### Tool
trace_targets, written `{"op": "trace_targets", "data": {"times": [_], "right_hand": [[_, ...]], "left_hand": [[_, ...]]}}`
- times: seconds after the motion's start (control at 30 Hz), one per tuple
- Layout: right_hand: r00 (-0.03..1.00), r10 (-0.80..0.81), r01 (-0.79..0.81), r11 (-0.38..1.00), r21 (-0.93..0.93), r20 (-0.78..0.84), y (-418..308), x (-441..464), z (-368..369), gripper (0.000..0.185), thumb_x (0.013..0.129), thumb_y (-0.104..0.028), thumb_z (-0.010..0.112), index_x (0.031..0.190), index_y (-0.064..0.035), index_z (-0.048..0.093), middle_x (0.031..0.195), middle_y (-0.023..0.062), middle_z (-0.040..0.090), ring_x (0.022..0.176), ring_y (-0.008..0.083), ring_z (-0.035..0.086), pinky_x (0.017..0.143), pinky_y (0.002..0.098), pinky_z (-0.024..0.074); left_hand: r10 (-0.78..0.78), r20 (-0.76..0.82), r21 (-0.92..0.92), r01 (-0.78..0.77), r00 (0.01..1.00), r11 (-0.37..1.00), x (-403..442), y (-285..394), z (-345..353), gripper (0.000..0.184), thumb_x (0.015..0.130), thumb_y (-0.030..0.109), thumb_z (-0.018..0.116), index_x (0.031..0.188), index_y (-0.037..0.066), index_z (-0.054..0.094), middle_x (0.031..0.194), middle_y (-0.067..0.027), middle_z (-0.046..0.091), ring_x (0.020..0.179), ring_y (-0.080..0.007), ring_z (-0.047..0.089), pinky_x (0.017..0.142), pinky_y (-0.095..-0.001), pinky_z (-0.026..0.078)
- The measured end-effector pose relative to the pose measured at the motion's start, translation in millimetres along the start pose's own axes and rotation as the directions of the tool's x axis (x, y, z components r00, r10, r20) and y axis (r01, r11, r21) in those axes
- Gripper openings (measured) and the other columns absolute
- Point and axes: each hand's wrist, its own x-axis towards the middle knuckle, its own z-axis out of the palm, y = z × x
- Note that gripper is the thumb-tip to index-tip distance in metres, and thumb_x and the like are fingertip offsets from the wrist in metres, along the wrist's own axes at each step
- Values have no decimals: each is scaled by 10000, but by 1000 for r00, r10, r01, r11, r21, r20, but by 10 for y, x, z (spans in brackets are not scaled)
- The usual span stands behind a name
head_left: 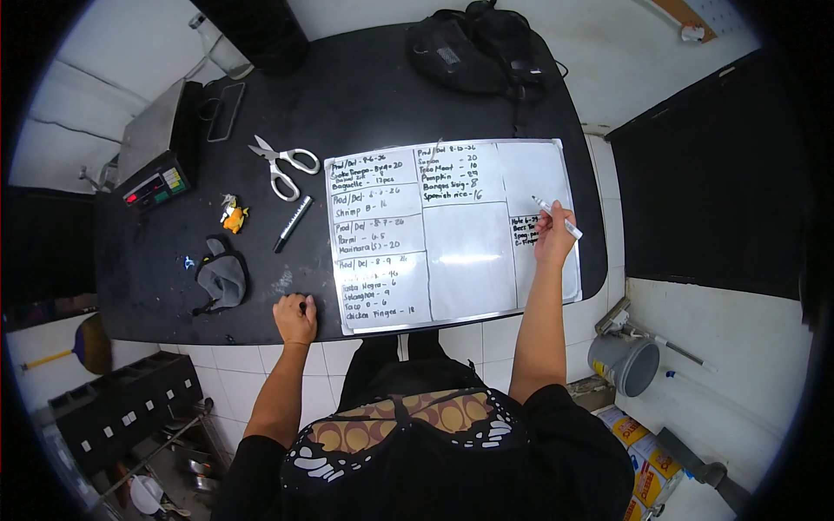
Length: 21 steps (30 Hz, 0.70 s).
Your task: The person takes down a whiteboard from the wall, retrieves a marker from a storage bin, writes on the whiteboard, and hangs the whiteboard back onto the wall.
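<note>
A whiteboard (469, 260) with handwritten lists in black lies on the black table. Over its right part, my right hand (556, 234) grips a white marker (558, 217), whose tip points up and left, near the board's surface. My left hand (295, 319) rests at the table's front edge, left of the board, with its fingers closed around a small black object, perhaps a marker cap. Between the scissors and my left hand, another marker (293, 224) lies beside the board's left edge.
White-handled scissors (285, 165), a grey pouch (222, 276) and a small orange figure (233, 215) lie on the left side. A scale (159, 148) and a phone (227, 112) are farther left. A black bag (476, 50) sits at the back.
</note>
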Motion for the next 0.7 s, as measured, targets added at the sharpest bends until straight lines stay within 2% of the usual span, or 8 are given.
{"op": "trace_targets", "data": {"times": [0.1,0.2,0.3,0.4,0.43,0.53,0.7], "right_hand": [[1000,-13,12,998,60,8,-137,-49,13,273,894,-299,585,787,-70,483,616,61,546,471,100,474,419,226,391],[1000,19,-19,990,143,4,-197,-73,19,274,902,-313,571,794,-73,490,614,50,542,471,100,475,418,231,398],[998,-13,9,999,53,69,-155,-73,-22,254,903,-295,570,811,-70,499,629,44,559,484,90,490,422,213,410],[984,8,20,988,-155,178,67,-178,117,212,878,-229,614,788,-75,500,623,33,548,482,82,479,423,210,402],[975,15,39,970,-239,221,138,-260,213,196,846,-169,654,762,-78,502,621,27,550,484,74,473,422,206,387],[936,55,78,930,-359,347,295,-553,497,222,839,-165,661,716,-79,498,616,25,552,491,68,471,430,205,379],[887,-62,283,856,-433,457,596,-727,755,257,806,-154,673,641,-40,513,570,4,520,523,69,452,493,244,381]], "left_hand": [[-1,11,8,1,1000,1000,-15,-31,36,179,828,181,570,701,60,533,672,-93,514,683,-287,498,660,-393,361],[0,-16,7,0,1000,1000,-14,-45,64,189,812,193,587,678,68,540,668,-78,518,680,-279,498,647,-389,354],[-9,-23,2,9,1000,1000,-20,-53,76,189,800,198,597,667,74,547,664,-71,520,676,-277,499,641,-387,352],[2,-20,7,-2,1000,1000,-15,-61,56,182,793,195,602,664,78,549,662,-72,520,677,-277,501,643,-388,355],[12,-20,8,-12,1000,1000,-5,-59,51,180,791,194,605,663,80,549,662,-72,519,678,-278,502,643,-388,356],[0,-11,8,0,1000,1000,-5,-41,43,183,789,194,604,657,84,543,660,-69,515,681,-281,502,645,-392,358],[1,-2,23,-1,1000,1000,-1,-44,30,186,785,196,610,651,91,533,672,-67,518,691,-284,502,646,-393,359]]}}
